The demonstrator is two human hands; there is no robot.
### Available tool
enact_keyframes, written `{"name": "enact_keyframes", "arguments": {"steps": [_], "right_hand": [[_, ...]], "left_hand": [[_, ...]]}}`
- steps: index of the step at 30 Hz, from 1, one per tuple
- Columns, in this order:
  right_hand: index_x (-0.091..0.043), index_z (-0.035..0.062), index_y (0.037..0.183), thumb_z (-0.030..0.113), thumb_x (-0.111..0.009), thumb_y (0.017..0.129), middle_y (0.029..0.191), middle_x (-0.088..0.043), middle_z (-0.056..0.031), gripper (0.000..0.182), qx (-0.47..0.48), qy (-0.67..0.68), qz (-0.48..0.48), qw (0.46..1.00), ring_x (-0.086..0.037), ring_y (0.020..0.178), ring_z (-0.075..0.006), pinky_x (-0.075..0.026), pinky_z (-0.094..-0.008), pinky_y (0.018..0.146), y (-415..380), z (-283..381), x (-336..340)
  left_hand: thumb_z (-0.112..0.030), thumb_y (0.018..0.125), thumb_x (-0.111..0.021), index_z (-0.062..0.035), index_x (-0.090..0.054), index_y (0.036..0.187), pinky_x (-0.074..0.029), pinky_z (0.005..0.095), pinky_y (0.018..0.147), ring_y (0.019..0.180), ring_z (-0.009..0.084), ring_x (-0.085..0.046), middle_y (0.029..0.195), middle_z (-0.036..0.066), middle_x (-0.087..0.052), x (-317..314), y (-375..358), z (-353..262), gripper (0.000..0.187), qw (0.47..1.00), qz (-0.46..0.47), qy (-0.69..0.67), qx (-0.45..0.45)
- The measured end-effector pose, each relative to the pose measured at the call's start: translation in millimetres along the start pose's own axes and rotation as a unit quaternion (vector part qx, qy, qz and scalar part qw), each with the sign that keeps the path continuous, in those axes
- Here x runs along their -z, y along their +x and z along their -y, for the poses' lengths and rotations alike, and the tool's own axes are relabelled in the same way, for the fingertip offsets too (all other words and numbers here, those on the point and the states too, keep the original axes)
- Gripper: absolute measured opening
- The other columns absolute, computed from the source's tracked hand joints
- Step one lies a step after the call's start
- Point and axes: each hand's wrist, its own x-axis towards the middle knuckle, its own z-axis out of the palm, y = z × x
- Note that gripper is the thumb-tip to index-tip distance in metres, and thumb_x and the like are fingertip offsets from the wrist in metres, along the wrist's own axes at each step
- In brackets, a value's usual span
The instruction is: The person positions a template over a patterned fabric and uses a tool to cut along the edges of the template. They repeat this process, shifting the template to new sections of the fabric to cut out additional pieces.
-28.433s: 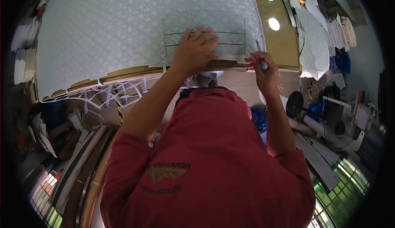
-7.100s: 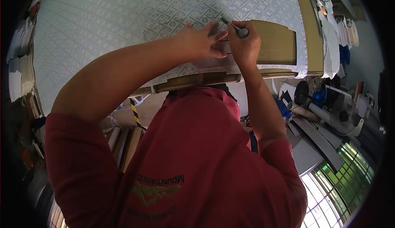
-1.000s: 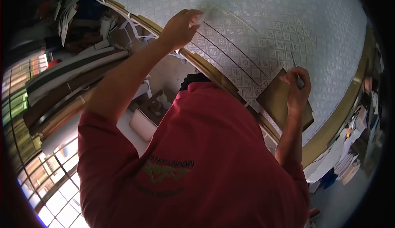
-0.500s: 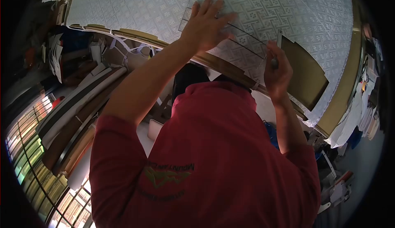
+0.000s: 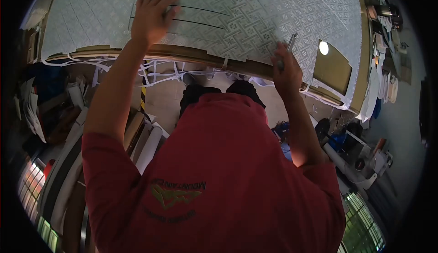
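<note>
My left hand point(image 5: 155, 18) lies with its fingers spread on a clear plate point(image 5: 196, 17) marked by two long dark lines. The plate rests on a pale sheet point(image 5: 246, 0) with an embossed lattice pattern. My right hand point(image 5: 287, 70) is closed around a slim metal tool point(image 5: 292, 42), whose silver end points up and away. It is held near the front edge of the table, to the right of the plate. Its working tip is too small to make out.
A brown rectangular patch point(image 5: 333, 70) shows through the sheet at right. White strips point(image 5: 159, 73) hang below the table's front edge. Long rolls point(image 5: 66, 161) lie low on the left. Papers point(image 5: 383, 79) line the right side, with a clutter of equipment point(image 5: 365, 161) below.
My left hand and the clear plate have shifted left in view, away from my right hand. My right hand still grips the metal tool. The camera view has also shifted.
</note>
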Motion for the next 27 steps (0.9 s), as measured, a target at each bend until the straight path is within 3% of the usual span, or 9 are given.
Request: {"name": "enact_keyframes", "arguments": {"steps": [3, 5, 9, 12, 14, 17, 24, 27], "right_hand": [[-0.061, 0.0113, 0.130, 0.008, -0.080, 0.088, 0.117, -0.074, -0.0112, 0.046, 0.031, -0.018, 0.041, 0.999, -0.075, 0.102, -0.0339, -0.061, -0.0434, 0.080, 12.0, 0.4, 7.3], [-0.058, 0.0098, 0.132, 0.011, -0.082, 0.087, 0.113, -0.074, -0.0109, 0.051, 0.008, -0.006, 0.119, 0.993, -0.075, 0.096, -0.0328, -0.061, -0.0425, 0.076, 21.0, 1.2, 14.5], [-0.054, 0.0083, 0.135, 0.013, -0.083, 0.086, 0.116, -0.074, -0.0107, 0.057, 0.054, -0.026, 0.148, 0.987, -0.075, 0.089, -0.0310, -0.061, -0.0411, 0.072, 34.2, 4.3, 13.9], [-0.053, 0.0077, 0.134, 0.014, -0.082, 0.086, 0.125, -0.071, -0.0139, 0.056, 0.024, -0.010, 0.200, 0.979, -0.074, 0.098, -0.0337, -0.062, -0.0426, 0.078, 41.5, 11.6, 13.2], [-0.054, 0.0082, 0.131, 0.011, -0.081, 0.084, 0.135, -0.066, -0.0191, 0.054, 0.115, -0.045, 0.192, 0.974, -0.070, 0.113, -0.0381, -0.061, -0.0449, 0.087, 42.7, 17.3, 11.7], [-0.053, 0.0087, 0.129, 0.006, -0.079, 0.081, 0.142, -0.061, -0.0230, 0.055, 0.129, -0.037, 0.235, 0.963, -0.064, 0.124, -0.0421, -0.059, -0.0470, 0.094, 37.4, 17.9, 10.8], [-0.055, 0.0082, 0.126, 0.005, -0.078, 0.078, 0.141, -0.061, -0.0227, 0.054, 0.174, 0.028, 0.202, 0.963, -0.063, 0.124, -0.0426, -0.058, -0.0469, 0.094, 41.6, 7.9, 8.8], [-0.054, 0.0090, 0.128, 0.008, -0.081, 0.079, 0.141, -0.064, -0.0196, 0.056, 0.122, 0.014, 0.201, 0.972, -0.066, 0.119, -0.0416, -0.060, -0.0472, 0.090, 35.7, -13.5, 6.1]], "left_hand": [[-0.036, 0.100, -0.069, -0.0211, -0.072, 0.132, -0.036, 0.0547, 0.117, 0.142, 0.0435, -0.051, 0.149, 0.013, -0.061, 4.1, 3.4, -2.0, 0.036, 0.997, -0.072, -0.036, -0.011], [-0.036, 0.099, -0.071, -0.0208, -0.073, 0.132, -0.036, 0.0558, 0.117, 0.141, 0.0423, -0.052, 0.149, 0.013, -0.062, 4.6, 4.9, -2.9, 0.036, 0.996, -0.083, -0.017, -0.002], [-0.041, 0.098, -0.071, -0.0203, -0.074, 0.127, -0.036, 0.0616, 0.116, 0.138, 0.0431, -0.053, 0.146, 0.013, -0.064, -0.9, 2.8, -0.8, 0.037, 0.993, -0.109, -0.049, 0.001], [-0.041, 0.097, -0.072, -0.0199, -0.074, 0.127, -0.036, 0.0622, 0.116, 0.138, 0.0429, -0.054, 0.145, 0.013, -0.064, -1.1, 6.0, -0.5, 0.037, 0.993, -0.108, -0.055, 0.003], [-0.042, 0.097, -0.072, -0.0195, -0.074, 0.127, -0.035, 0.0626, 0.117, 0.137, 0.0425, -0.054, 0.144, 0.013, -0.065, -1.9, 3.8, -0.7, 0.037, 0.992, -0.111, -0.055, 0.008], [-0.040, 0.097, -0.072, -0.0173, -0.073, 0.127, -0.036, 0.0614, 0.117, 0.137, 0.0419, -0.055, 0.143, 0.014, -0.065, 0.9, 4.1, -1.1, 0.038, 0.992, -0.114, -0.054, 0.002], [-0.032, 0.099, -0.070, -0.0111, -0.074, 0.121, -0.040, 0.0581, 0.115, 0.134, 0.0410, -0.057, 0.140, 0.015, -0.067, 7.9, 4.1, -6.8, 0.031, 0.993, -0.110, -0.041, 0.014], [-0.027, 0.099, -0.070, -0.0110, -0.074, 0.119, -0.041, 0.0577, 0.113, 0.133, 0.0407, -0.058, 0.140, 0.015, -0.067, 9.8, 1.2, -8.3, 0.027, 0.996, -0.087, -0.012, 0.010]]}}
